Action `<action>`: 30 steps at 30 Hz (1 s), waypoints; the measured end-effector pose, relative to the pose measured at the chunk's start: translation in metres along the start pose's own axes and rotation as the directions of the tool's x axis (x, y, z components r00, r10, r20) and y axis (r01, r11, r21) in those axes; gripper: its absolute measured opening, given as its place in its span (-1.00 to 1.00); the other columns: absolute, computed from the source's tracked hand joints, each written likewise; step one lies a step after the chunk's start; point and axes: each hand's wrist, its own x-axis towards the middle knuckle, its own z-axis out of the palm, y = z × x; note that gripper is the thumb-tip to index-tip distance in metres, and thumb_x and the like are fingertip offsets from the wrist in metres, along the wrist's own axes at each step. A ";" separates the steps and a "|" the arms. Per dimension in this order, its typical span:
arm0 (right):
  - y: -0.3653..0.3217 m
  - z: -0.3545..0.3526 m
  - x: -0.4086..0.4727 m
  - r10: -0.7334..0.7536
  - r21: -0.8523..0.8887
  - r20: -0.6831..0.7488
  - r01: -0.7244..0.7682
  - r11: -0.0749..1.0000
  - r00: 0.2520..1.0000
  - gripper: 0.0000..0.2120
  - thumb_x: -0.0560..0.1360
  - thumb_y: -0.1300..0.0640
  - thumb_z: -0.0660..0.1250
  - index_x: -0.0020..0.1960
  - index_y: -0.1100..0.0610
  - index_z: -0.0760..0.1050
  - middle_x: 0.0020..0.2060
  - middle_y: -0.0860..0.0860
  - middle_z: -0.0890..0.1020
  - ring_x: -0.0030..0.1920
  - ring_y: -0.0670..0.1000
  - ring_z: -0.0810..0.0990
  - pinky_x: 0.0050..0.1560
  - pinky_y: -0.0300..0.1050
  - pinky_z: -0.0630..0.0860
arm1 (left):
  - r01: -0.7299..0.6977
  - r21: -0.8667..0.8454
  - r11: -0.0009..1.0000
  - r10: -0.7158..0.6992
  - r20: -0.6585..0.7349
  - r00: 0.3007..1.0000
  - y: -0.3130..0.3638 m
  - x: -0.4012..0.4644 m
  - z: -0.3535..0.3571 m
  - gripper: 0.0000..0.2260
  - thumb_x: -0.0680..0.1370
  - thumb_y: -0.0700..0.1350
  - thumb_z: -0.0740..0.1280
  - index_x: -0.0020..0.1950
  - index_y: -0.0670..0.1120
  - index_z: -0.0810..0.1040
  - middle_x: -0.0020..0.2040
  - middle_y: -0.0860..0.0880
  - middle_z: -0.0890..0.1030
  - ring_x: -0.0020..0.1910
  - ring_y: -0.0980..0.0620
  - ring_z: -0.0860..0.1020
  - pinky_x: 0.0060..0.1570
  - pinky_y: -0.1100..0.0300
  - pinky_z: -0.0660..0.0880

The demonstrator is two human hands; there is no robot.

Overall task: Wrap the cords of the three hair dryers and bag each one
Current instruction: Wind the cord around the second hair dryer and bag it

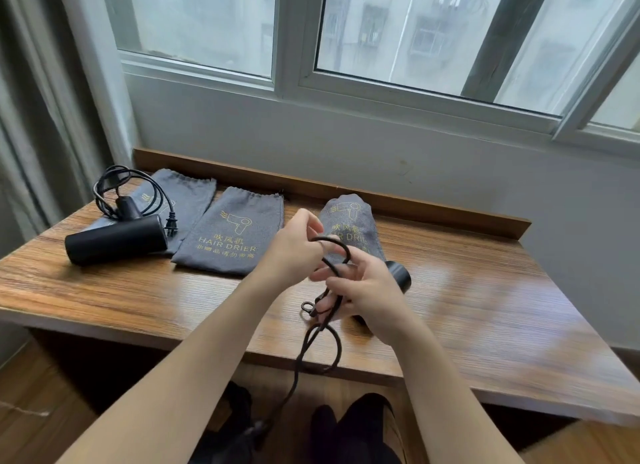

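Held dryer [398, 276] — mostly behind right hand [367, 290].

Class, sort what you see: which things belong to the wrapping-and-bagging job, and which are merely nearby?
Job: black hair dryer on the table; black hair dryer in hand; black cord; flat grey cloth bag; filled grey cloth bag; left hand; right hand.
Nearby: wooden table; window; curtain.

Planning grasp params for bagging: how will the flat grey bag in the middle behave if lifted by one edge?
The middle bag probably droops: it is thin cloth lying flat on the desk, with a gathered, wrinkled top edge. Likely light, since it looks empty beside the filled bag. The mouth may stay collapsed, so opening it likely needs a second hand.
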 end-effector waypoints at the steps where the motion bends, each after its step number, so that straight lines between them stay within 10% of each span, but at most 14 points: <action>1: 0.001 -0.002 0.000 -0.007 0.068 -0.019 0.008 0.998 1.000 -0.63 0.57 0.45 0.21 0.31 0.16 0.44 0.00 0.18 0.70 -0.33 0.10 0.68 -0.28 0.11 0.67 | 0.053 -0.077 0.996 -0.049 0.058 0.997 -0.001 -0.001 -0.001 -0.74 0.48 0.00 0.45 -0.01 -0.06 0.43 -0.08 -0.09 0.57 -0.19 -0.04 0.59 -0.24 0.04 0.55; 5: 0.006 -0.001 0.003 0.078 0.377 -0.122 -0.027 0.926 0.989 -0.69 0.62 0.38 0.19 0.29 0.11 0.40 0.01 0.17 0.71 -0.29 0.07 0.69 -0.28 -0.01 0.66 | 0.212 -0.107 0.971 -0.164 0.343 0.925 -0.017 -0.014 -0.009 -0.59 0.50 0.22 0.38 0.09 -0.08 0.43 0.03 -0.08 0.64 -0.02 -0.01 0.65 -0.05 0.03 0.60; 9: 0.007 -0.004 0.007 0.138 0.510 -0.201 -0.016 0.860 0.970 -0.73 0.62 0.34 0.21 0.27 0.11 0.35 0.01 0.18 0.71 -0.29 0.06 0.70 -0.31 -0.08 0.63 | 0.243 0.001 0.970 -0.175 0.693 0.699 -0.039 -0.028 -0.021 -0.63 0.61 0.16 0.24 0.22 -0.09 0.55 0.07 -0.13 0.68 0.08 -0.09 0.66 0.11 -0.05 0.57; 14: 0.010 -0.009 0.008 0.156 0.494 -0.341 0.035 0.869 0.927 -0.77 0.62 0.35 0.22 0.22 0.11 0.37 0.04 0.21 0.67 -0.20 0.09 0.73 -0.25 -0.05 0.67 | 0.203 0.007 0.979 -0.149 0.701 0.697 -0.044 -0.025 -0.035 -0.85 0.61 -0.22 0.30 0.09 -0.30 0.54 -0.14 -0.17 0.65 -0.12 -0.10 0.64 0.11 -0.19 0.56; 20: 0.020 -0.014 0.005 0.136 -0.016 -0.346 -0.151 0.988 0.928 -0.88 0.62 0.08 0.29 0.03 0.13 0.42 -0.28 0.14 0.70 -0.39 0.09 0.64 -0.40 -0.04 0.55 | 0.176 -0.289 0.941 -0.049 0.399 0.916 -0.033 -0.017 -0.033 -0.92 0.58 -0.26 0.34 0.04 -0.26 0.57 -0.26 -0.12 0.59 -0.28 -0.04 0.62 -0.25 0.03 0.63; 24: 0.025 -0.024 0.007 -0.168 -0.785 -0.441 -0.287 0.549 0.882 -0.70 0.58 -0.22 0.21 -0.01 -0.02 0.55 -0.17 0.02 0.60 -0.05 0.13 0.57 -0.10 -0.02 0.47 | 0.199 -0.392 0.898 -0.052 0.355 0.933 -0.029 -0.015 -0.029 -0.86 0.59 -0.20 0.34 0.11 -0.22 0.59 -0.25 -0.09 0.58 -0.31 0.02 0.57 -0.34 0.12 0.59; 27: 0.021 -0.024 0.002 -0.575 -0.796 -0.361 0.078 0.600 0.735 -0.47 0.52 0.07 0.36 0.46 0.04 0.33 0.05 -0.03 0.43 0.09 -0.03 0.41 0.04 -0.25 0.32 | 0.194 -0.389 0.900 -0.053 0.345 0.937 -0.029 -0.016 -0.027 -0.87 0.58 -0.19 0.36 0.10 -0.18 0.62 -0.26 -0.08 0.56 -0.32 0.03 0.57 -0.38 0.13 0.57; 30: 0.017 -0.027 0.001 -0.749 -0.775 -0.113 0.413 0.478 0.653 -0.52 0.47 0.11 0.39 0.38 0.12 0.46 0.13 -0.03 0.54 0.17 -0.06 0.47 0.22 -0.24 0.41 | 0.167 -0.372 0.913 -0.029 0.351 0.936 -0.028 -0.016 -0.027 -0.85 0.59 -0.18 0.36 0.12 -0.19 0.61 -0.29 -0.09 0.56 -0.31 0.01 0.58 -0.33 0.09 0.59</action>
